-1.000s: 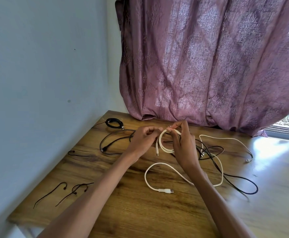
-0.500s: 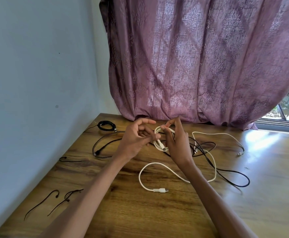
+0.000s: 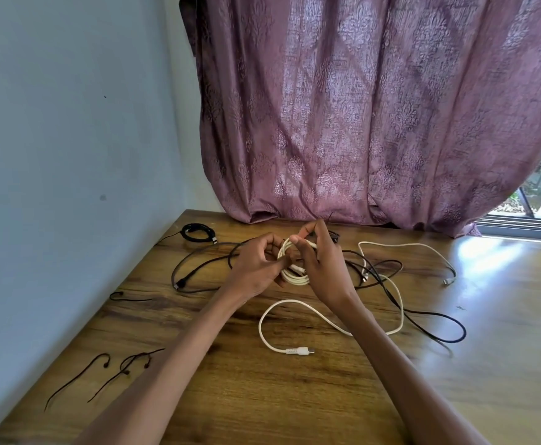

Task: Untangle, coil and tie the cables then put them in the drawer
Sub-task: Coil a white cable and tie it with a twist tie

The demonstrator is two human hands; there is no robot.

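Note:
A white cable coil (image 3: 294,277) hangs above the wooden table (image 3: 262,396) between both hands. My right hand (image 3: 323,264) pinches the coil's top with thumb and fingers. My left hand (image 3: 256,268) grips the coil's left side, fingers curled round it. The cable's loose tail (image 3: 294,351) runs down over the table to a white plug. Another white cable (image 3: 423,252) lies at the right. Long black cables (image 3: 423,316) tangle under and around them. A coiled black cable (image 3: 198,234) sits at the back left.
Thin black ties (image 3: 79,377) lie at the table's front left and one more (image 3: 127,297) near the wall. A pale wall runs along the left. A mauve curtain (image 3: 359,123) hangs behind the table, with a window at the far right.
The hands have closed together on the white coil; my left fingers, spread half a second ago, now curl round it. The view has shifted slightly.

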